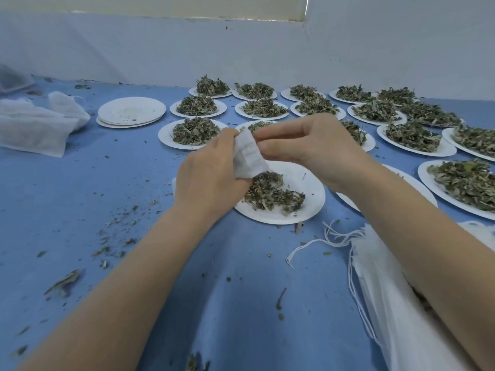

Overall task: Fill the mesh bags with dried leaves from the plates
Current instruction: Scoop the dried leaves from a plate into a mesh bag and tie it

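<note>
A blue cloth-covered surface (80, 199) spreads beneath the hands; beyond them rises a pale wall (241, 46) with a cream band along its top.

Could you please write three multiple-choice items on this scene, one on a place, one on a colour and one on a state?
1. Where does the stack of empty plates lie?
A. Far left of the filled plates
B. Under the hands
C. At the right edge

2. What colour is the table cover?
A. Green
B. Blue
C. Red

3. What are the hands doing?
A. Resting flat
B. Lifting a plate
C. Both holding a mesh bag

Answers:
1 A: the empty plates sit left of the leaf rows.
2 B: the cover is blue.
3 C: the left hand and right hand pinch the mesh bag over a plate.
</note>
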### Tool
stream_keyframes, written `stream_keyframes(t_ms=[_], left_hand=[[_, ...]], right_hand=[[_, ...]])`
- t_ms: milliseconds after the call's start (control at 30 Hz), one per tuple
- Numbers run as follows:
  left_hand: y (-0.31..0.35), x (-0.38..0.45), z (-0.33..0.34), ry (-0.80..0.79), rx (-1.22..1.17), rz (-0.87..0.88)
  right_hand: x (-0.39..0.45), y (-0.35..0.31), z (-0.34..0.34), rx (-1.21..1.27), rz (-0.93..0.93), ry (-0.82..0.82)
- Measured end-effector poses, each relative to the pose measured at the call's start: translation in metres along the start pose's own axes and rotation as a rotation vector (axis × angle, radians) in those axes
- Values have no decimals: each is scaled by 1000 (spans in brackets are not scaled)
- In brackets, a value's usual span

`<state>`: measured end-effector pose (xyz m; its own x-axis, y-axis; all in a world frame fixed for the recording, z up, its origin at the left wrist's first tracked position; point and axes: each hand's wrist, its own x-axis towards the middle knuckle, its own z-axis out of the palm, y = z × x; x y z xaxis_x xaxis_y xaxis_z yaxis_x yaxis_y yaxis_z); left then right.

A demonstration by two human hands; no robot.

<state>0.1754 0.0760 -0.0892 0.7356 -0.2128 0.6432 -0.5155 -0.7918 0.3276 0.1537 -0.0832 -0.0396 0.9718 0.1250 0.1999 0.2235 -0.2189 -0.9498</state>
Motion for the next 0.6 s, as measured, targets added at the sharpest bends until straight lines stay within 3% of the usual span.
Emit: stream_keyframes(t_ms=[133, 200, 300, 467, 600], left_hand=[[0, 1, 0, -17, -49, 46], [2, -1, 0, -19, -83, 77], [3, -4, 1, -13, -130, 79], [-1, -1, -5, -77, -276, -3], [1, 0, -6, -169, -316, -61]], right_hand=[[-2, 1, 10, -453, -209, 50], [-3, 3, 15, -553, -261, 64], [-3, 11, 20, -534, -290, 25], [-5, 5, 15, -383, -250, -191], [-5, 6, 15, -272, -260, 0]])
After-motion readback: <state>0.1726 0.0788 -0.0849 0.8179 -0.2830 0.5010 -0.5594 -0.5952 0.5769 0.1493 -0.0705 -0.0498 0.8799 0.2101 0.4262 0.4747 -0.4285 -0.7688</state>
